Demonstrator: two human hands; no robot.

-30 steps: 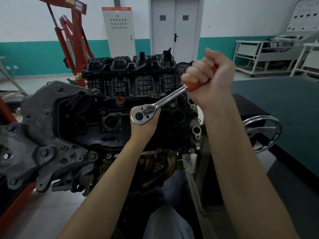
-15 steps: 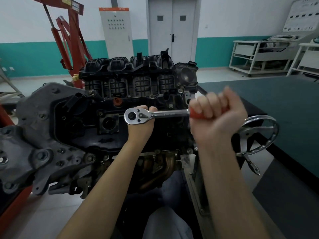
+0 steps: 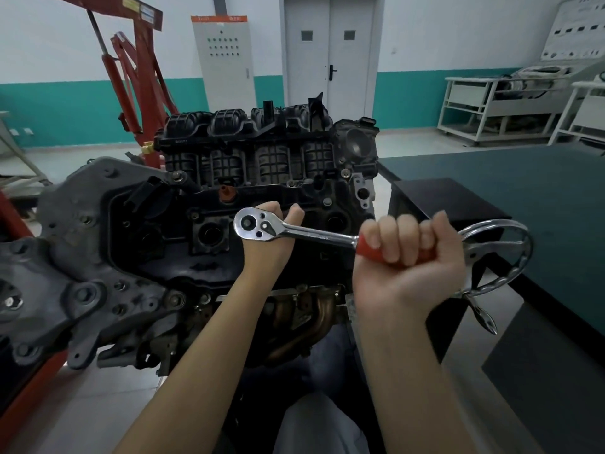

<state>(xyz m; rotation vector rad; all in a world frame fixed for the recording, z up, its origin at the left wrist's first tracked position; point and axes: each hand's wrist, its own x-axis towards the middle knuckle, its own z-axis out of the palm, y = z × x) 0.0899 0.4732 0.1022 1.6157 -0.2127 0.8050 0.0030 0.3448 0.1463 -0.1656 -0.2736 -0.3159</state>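
Lower than a second ago, ratchet wrench [image 3: 294,232] swinging down over the engine [image 3: 163,224], right hand [image 3: 409,257] gripping its red handle just beside the handwheel [image 3: 510,253] rim, left hand [image 3: 271,245] curling round its head.

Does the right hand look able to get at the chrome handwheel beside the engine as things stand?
Probably yes: the right hand sits right beside the chrome handwheel with nothing between, but it grips the red-handled ratchet wrench and must let go first.
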